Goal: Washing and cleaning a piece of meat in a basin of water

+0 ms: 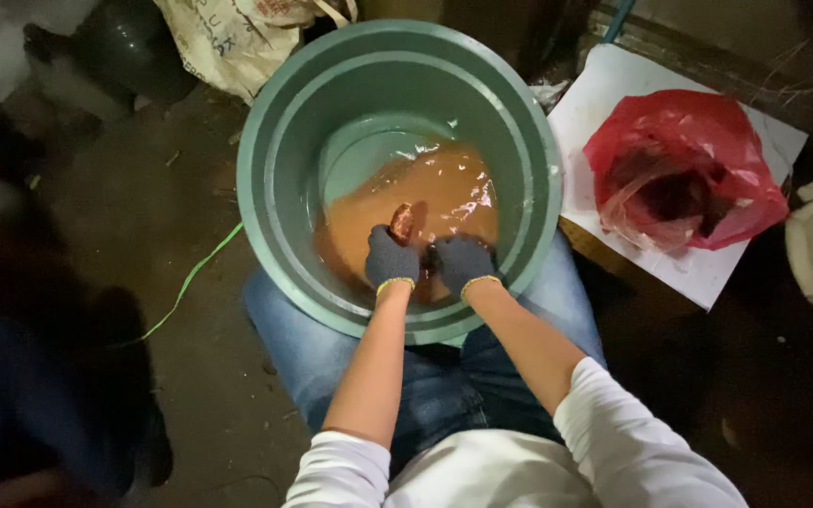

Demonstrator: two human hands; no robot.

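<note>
Green tub point(275, 179), gloved hands point(425, 261), reddish piece point(401, 223)

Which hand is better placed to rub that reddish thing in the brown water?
Probably the left hand: its gloved fingers already grip the reddish thing above the muddy water. The right hand sits beside it, half dipped.

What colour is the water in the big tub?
Muddy orange-brown water inside a green tub, clearest in the head view.
</note>
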